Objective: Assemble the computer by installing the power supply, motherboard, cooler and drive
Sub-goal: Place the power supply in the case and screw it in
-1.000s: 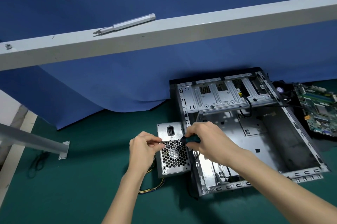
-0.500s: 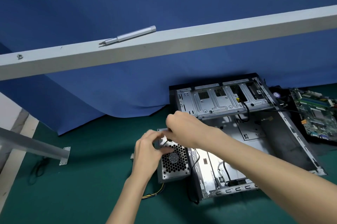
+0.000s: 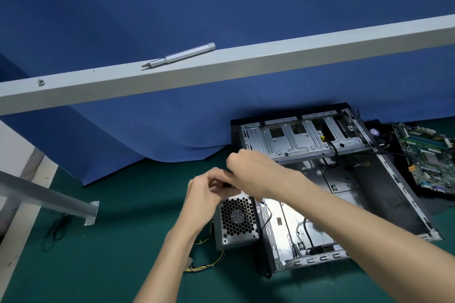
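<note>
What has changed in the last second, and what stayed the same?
The right hand, gripping a dark tool, moved left from the case edge to the top of the power supply, meeting the left hand. The power supply and motherboard stayed outside the case.

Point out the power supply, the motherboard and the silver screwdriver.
power supply point(image 3: 237, 216): head view, on its honeycomb fan grille.
motherboard point(image 3: 428, 162): head view, on the green board's middle.
silver screwdriver point(image 3: 187, 54): head view, on its handle.

The top of the power supply point(image 3: 237, 219) was hidden by the left hand point(image 3: 204, 194) and right hand point(image 3: 253, 169); the motherboard point(image 3: 428, 157) was cropped at the right edge.
</note>
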The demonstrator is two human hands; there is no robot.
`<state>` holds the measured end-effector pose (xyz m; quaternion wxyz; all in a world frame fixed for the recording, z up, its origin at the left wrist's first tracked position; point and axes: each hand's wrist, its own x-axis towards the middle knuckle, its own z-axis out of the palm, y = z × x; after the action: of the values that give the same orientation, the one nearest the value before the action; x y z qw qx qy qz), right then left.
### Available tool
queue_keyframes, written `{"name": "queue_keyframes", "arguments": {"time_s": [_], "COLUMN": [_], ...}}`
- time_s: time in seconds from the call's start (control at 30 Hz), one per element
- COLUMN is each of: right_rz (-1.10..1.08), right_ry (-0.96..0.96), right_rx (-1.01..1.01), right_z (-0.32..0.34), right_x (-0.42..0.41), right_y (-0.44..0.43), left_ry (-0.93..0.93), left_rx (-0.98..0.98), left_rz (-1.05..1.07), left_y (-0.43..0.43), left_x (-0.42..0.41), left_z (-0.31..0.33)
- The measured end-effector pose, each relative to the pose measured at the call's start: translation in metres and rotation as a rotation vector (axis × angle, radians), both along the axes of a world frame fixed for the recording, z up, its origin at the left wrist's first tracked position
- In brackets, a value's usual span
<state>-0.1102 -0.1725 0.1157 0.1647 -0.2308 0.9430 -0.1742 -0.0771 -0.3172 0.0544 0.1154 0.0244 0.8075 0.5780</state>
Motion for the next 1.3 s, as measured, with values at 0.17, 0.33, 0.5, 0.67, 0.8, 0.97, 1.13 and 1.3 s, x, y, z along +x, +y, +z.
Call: {"name": "queue_keyframes", "arguments": {"time_s": [0.17, 0.33, 0.5, 0.67, 0.8, 0.97, 1.13, 1.3], "right_rz": [0.030, -0.075, -0.070, -0.201, -0.142, -0.261, -0.233, -0.265], "right_ry": [-0.034, 0.166, 0.134, 0.158, 0.114, 0.152, 0.116, 0.125], "right_rx": [-0.050, -0.020, -0.208, -0.172, -0.284, -0.198, -0.242, -0.275], "right_z": [0.005, 0.000, -0.005, -0.004, -0.007, -0.005, -0.008, -0.004], "right_x": [-0.001, 0.007, 0.009, 0.007, 0.012, 0.010, 0.013, 0.010], "right_y": [0.003, -0.001, 0.004, 0.004, 0.008, 0.005, 0.005, 0.007], "left_ry": [0.008, 0.032, -0.053, -0.018, -0.017, -0.032, -0.041, -0.047], "left_rx": [-0.041, -0.061, 0.007, 0.004, -0.006, 0.072, 0.018, 0.082], "left_rz": [-0.024, 0.034, -0.034, 0.008, -0.031, 0.044, -0.005, 0.088], "left_y": [-0.013, -0.004, -0.009, -0.005, -0.007, -0.002, -0.001, -0.001], "left_x": [-0.006, -0.005, -0.006, -0.005, -0.007, -0.005, -0.008, -0.006], "left_z": [0.003, 0.007, 0.007, 0.005, 0.006, 0.005, 0.007, 0.006]}}
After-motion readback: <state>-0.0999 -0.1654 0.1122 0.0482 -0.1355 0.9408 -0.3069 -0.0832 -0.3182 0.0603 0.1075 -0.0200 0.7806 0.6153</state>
